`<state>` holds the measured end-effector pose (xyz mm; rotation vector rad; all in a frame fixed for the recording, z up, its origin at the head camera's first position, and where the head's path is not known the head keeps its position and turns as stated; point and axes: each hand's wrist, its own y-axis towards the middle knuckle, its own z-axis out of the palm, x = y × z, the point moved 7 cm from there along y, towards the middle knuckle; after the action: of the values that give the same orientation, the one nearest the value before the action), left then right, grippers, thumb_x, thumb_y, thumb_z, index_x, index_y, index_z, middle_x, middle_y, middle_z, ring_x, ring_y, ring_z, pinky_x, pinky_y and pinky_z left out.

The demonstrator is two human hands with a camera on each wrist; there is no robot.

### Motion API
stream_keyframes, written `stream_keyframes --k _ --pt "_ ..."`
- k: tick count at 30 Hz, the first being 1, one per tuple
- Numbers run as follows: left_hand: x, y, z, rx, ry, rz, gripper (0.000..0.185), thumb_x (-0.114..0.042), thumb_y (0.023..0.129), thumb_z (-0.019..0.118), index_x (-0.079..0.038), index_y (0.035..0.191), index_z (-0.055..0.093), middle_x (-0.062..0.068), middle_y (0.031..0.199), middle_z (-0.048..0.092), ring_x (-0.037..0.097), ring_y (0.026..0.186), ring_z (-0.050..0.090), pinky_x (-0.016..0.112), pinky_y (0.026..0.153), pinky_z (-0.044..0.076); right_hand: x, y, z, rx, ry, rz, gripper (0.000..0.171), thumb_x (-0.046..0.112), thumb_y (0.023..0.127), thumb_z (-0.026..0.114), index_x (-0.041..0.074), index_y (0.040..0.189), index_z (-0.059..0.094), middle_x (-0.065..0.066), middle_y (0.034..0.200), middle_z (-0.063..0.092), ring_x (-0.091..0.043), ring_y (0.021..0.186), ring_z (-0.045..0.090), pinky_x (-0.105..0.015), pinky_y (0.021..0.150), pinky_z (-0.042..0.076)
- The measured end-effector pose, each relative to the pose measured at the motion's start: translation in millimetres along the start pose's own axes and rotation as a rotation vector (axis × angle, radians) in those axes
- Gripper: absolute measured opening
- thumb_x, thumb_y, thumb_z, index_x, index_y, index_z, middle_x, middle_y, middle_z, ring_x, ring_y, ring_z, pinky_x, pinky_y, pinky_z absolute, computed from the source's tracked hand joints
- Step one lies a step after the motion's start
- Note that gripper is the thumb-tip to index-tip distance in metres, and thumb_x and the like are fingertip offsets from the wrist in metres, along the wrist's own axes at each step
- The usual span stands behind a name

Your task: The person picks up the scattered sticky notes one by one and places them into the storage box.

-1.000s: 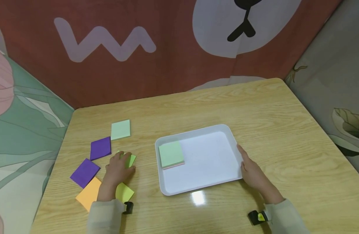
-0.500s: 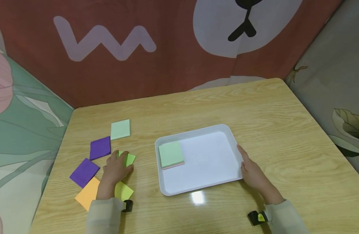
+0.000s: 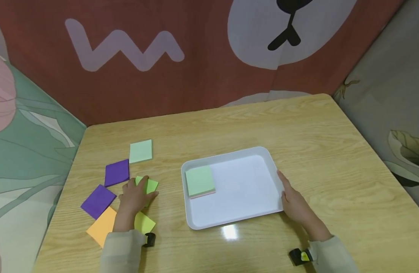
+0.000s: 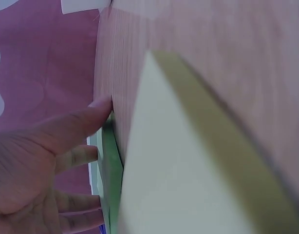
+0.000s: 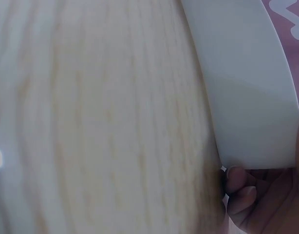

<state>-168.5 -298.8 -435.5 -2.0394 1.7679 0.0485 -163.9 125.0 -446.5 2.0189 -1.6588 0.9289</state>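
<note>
Now the left hand (image 3: 132, 196) has spread a bit wider over the lime-green sticky-note pad (image 3: 151, 185), not picked up yet, on the counter (image 3: 332, 151) at middle left, while the right hand (image 3: 294, 203) grips the white tray (image 3: 245, 189).

Smooth bench (image 3: 332, 163) with a wood-grain surface, shiny enough to reflect a bright patch of light. Tray (image 3: 245, 185) of what looks like smooth plastic with a soft sheen. Square notes (image 3: 140, 151) of flat, matt paper. Backdrop (image 3: 202, 87) of dull, printed cloth; sleeves (image 3: 122, 252) of matt fabric.
</note>
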Motion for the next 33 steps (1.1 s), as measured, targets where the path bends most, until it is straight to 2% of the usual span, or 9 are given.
stream_keyframes --k 16,23,33 --pt "-3.2 -1.4 -5.3 -0.092 -0.061 0.043 0.053 -0.024 0.072 0.068 -0.003 0.116 0.046 0.033 0.117 0.026 0.052 0.102 0.032 0.064 0.072 0.028 -2.1 -2.9 2.3 -0.006 0.001 0.004 0.056 -0.007 0.086 0.026 0.0 0.137 0.004 -0.036 0.127 0.023 -0.047 0.112 0.03 -0.053 0.086 0.029" --pt "-5.6 -3.1 -4.8 -0.14 -0.09 0.096 0.055 -0.022 0.065 0.071 -0.005 0.112 0.049 0.031 0.117 0.027 0.046 0.096 0.037 0.05 0.065 0.039 -1.4 -3.4 1.0 -0.009 -0.003 -0.006 0.055 -0.007 0.086 0.026 0.0 0.137 0.004 -0.037 0.126 0.025 -0.047 0.11 0.032 -0.054 0.086 0.03" --pt "-17.5 -5.7 -7.4 -0.238 -0.103 0.179 0.057 -0.027 0.059 0.072 -0.009 0.109 0.052 0.027 0.111 0.033 0.036 0.083 0.042 0.037 0.056 0.039 -0.8 -1.3 -0.4 -0.011 -0.013 -0.007 0.055 -0.006 0.086 0.028 0.0 0.136 0.005 -0.037 0.125 0.026 -0.048 0.11 0.032 -0.053 0.086 0.029"
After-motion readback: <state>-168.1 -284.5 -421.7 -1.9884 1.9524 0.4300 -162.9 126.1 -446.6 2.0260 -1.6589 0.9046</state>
